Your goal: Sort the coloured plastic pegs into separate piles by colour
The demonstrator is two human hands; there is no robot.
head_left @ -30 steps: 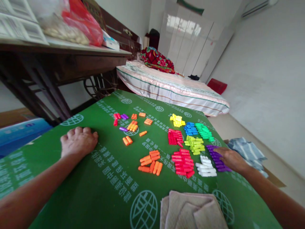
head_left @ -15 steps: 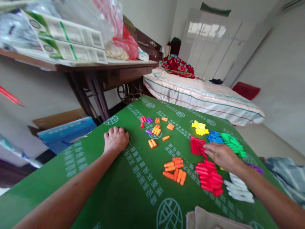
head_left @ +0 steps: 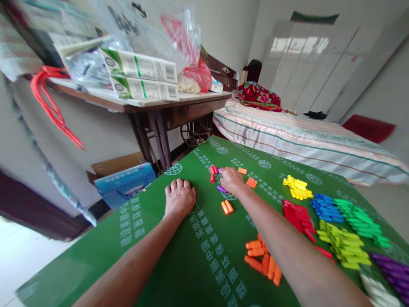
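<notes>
My left hand (head_left: pixel 180 198) rests palm down on the green board (head_left: pixel 191 264), its fingers a little bent and holding nothing. My right hand (head_left: pixel 231 179) reaches across to the far group of small plastic sticks, fingers drawn together and pointing down. What lies between them is hidden. By its fingertips are short red sticks (head_left: pixel 212 174) and a bit of purple; a purple stick (head_left: pixel 221 189) lies just below the hand. Orange pairs and trios surround it, such as an orange pair (head_left: pixel 227 207) and an orange trio (head_left: pixel 251 182). Near my right forearm lies an orange pile (head_left: pixel 263 260).
To the right are piles of yellow (head_left: pixel 298 187), dark red (head_left: pixel 297 215), blue (head_left: pixel 326 207), green (head_left: pixel 361 219), yellow-green (head_left: pixel 343 245), purple (head_left: pixel 391 270) and white (head_left: pixel 378 290) sticks. A wooden table (head_left: pixel 188 113) with boxes and bags stands at left, a bed (head_left: pixel 306 132) behind.
My right hand has moved from the dark red pile leftward to the red and purple sticks at the far group. My left hand stays on the board. The view has shifted left.
</notes>
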